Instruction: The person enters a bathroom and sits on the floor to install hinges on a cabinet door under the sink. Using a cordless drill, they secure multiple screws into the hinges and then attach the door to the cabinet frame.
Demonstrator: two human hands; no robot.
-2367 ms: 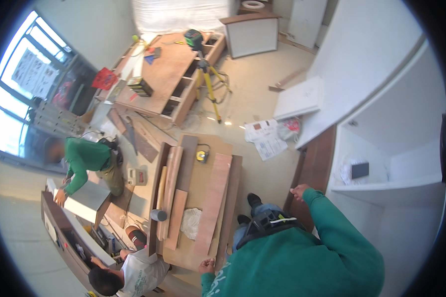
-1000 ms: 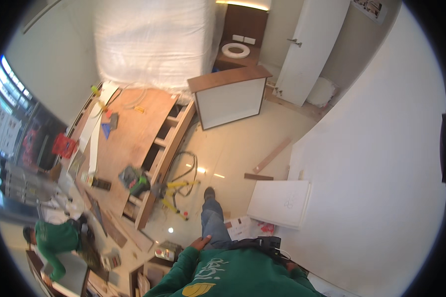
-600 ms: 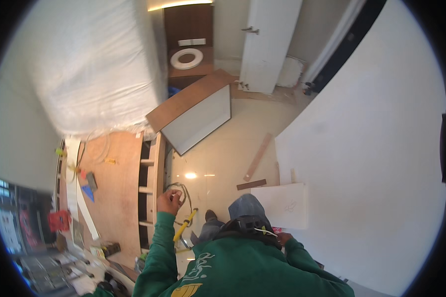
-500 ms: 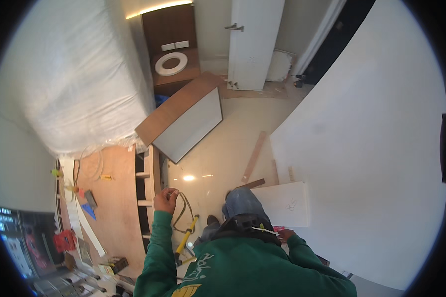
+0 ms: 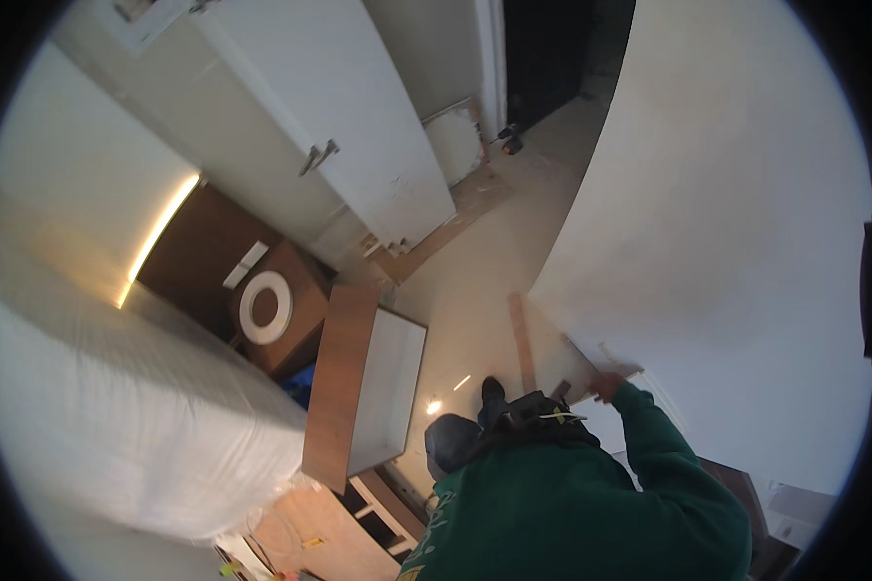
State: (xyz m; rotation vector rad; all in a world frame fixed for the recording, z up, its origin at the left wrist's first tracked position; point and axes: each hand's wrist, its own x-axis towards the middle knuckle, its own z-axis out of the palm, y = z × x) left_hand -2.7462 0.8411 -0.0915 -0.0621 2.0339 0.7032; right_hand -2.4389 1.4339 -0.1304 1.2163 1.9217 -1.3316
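Note:
My right hand (image 5: 607, 387) reaches out from the green sleeve at my right side, above the edge of a white board (image 5: 599, 422) on the floor. Its fingers look loosely apart, though small and blurred, and I see nothing held in them. A small dark piece (image 5: 562, 389) shows between the hand and my waist pouch (image 5: 528, 418). My left hand is out of view, hidden by my body or below the edge. A brown-and-white cabinet box (image 5: 388, 387) lies tilted in front of my left leg.
A large white panel (image 5: 727, 213) fills the right side. A long wood strip (image 5: 521, 339) lies on the glossy floor. White door panels (image 5: 329, 107) lean at the back, with a drill (image 5: 511, 142) nearby. Plastic sheeting (image 5: 155, 407) covers furniture at left, beside a white ring (image 5: 265, 308).
My view has swung to the right and my body has stepped forward. The left hand with its strap loop has left the view. My right hand has moved away from my waist.

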